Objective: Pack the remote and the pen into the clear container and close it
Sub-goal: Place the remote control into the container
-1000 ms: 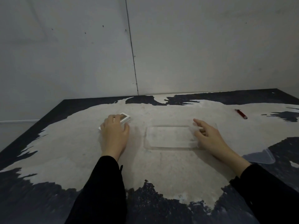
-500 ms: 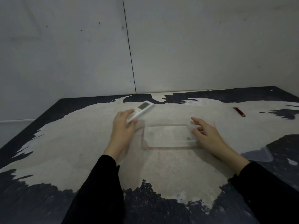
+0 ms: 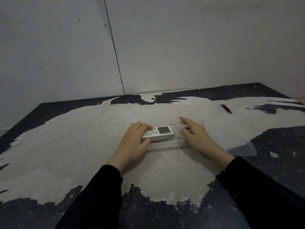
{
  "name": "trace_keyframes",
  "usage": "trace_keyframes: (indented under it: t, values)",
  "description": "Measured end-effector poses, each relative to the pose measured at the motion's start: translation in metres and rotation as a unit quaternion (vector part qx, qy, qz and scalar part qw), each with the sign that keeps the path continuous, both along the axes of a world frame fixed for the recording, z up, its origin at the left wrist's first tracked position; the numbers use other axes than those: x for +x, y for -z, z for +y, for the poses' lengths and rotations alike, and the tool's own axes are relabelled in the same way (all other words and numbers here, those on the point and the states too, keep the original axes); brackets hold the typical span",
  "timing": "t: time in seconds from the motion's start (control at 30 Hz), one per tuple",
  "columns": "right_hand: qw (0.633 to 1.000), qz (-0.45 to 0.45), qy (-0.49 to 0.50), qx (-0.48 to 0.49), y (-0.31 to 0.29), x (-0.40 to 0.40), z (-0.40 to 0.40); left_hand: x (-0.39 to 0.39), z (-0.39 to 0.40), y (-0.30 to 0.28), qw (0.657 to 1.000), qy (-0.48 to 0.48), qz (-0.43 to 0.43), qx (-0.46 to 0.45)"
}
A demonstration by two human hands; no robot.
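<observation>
The left hand pinches the white remote by its near-left end, lowering it into the clear container at mid-table. The right hand, fingers spread, steadies the container's right end. The remote looks light, rigid and smooth. The pen lies far right, the lid near right.

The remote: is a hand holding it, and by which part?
Yes: the left hand grips the remote by its button end, screen end free.

Single head-worn view, forward and down, close over the table.
</observation>
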State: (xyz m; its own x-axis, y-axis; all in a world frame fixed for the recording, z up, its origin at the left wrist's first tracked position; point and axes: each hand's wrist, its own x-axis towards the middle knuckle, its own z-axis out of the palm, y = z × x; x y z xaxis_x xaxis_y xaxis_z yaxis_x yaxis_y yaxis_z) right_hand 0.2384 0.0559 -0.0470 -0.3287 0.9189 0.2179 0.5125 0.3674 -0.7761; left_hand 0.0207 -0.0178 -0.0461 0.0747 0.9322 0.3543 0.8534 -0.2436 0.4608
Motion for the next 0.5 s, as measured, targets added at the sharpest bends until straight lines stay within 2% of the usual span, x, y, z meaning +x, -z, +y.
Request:
trace_keyframes:
  t: [0.17,0.27,0.37,0.5]
  values:
    - [1.0,-0.021,-0.015,0.001,-0.003,0.0,0.0,0.003,0.002,0.004,0.997,-0.016,0.057,0.041]
    - [0.995,-0.051,-0.002,0.081,-0.014,0.01,0.008,0.005,0.003,0.006,0.997,-0.016,0.062,0.048]
    - [0.979,-0.064,0.094,0.171,-0.018,0.036,0.037,0.003,0.005,0.006,0.997,-0.011,0.063,0.052]
    - [0.952,-0.124,0.254,0.118,-0.011,0.082,0.078,0.002,0.005,0.008,0.997,-0.002,0.055,0.056]
